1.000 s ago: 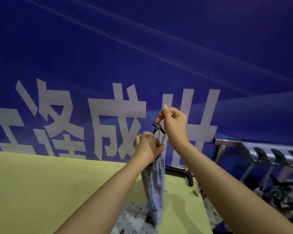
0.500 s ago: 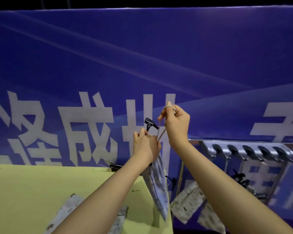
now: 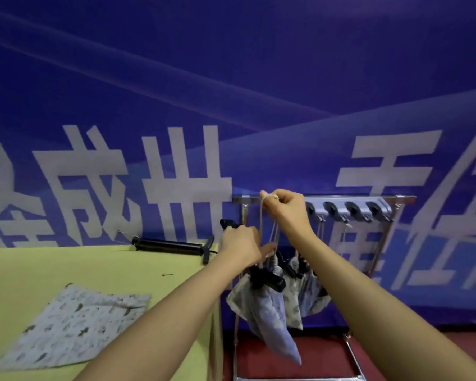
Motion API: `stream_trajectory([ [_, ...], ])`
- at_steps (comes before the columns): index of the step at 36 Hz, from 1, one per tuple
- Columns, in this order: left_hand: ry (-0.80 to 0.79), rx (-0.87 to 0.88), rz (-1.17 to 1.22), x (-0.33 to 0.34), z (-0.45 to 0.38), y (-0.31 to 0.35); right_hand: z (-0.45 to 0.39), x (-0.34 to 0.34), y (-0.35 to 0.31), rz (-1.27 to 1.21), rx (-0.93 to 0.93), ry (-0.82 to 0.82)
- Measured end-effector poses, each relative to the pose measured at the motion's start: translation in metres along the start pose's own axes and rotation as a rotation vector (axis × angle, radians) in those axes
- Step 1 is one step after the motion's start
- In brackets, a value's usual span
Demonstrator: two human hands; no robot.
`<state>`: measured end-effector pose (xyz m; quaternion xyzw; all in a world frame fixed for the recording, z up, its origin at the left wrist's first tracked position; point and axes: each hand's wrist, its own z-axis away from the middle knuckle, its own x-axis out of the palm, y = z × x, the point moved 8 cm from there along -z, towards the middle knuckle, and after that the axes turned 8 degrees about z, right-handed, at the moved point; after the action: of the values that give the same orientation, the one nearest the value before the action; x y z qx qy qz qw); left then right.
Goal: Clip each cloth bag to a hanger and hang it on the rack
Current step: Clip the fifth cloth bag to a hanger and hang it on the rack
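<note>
My left hand [image 3: 241,244] grips a black clip hanger [image 3: 267,279], one clip of which pokes up at the hand's left. A pale blue cloth bag [image 3: 272,320] hangs from that hanger. My right hand [image 3: 285,209] pinches the bag's beige drawstring [image 3: 262,226] and holds it up beside the metal rack's top bar [image 3: 245,199]. Several patterned cloth bags [image 3: 294,298] hang on the rack behind the blue one. Another patterned bag [image 3: 72,325] lies flat on the yellow table [image 3: 107,273].
A black hand pump [image 3: 171,246] lies along the table's far edge. The rack's grey hook housings [image 3: 352,211] line its bar, and its frame [image 3: 353,358] stands on a red floor. A blue banner [image 3: 231,92] with white characters covers the wall.
My view has swung right, bringing the rack into the middle. Both hands have carried the hanger and blue bag off the table's edge and up to the rack's left end.
</note>
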<state>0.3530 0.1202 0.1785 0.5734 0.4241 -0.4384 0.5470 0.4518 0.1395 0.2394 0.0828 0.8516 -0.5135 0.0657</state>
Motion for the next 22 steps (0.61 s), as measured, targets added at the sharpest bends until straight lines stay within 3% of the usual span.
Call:
stream_trajectory([
  [13,-0.18,0.09,0.656,0.075,-0.022,0.086,0.048,-0.093,0.125,0.201,0.268,-0.047],
  [22,-0.269,0.136,0.759,0.127,-0.066,0.134,0.041,-0.156,0.177,0.301,0.409,0.004],
])
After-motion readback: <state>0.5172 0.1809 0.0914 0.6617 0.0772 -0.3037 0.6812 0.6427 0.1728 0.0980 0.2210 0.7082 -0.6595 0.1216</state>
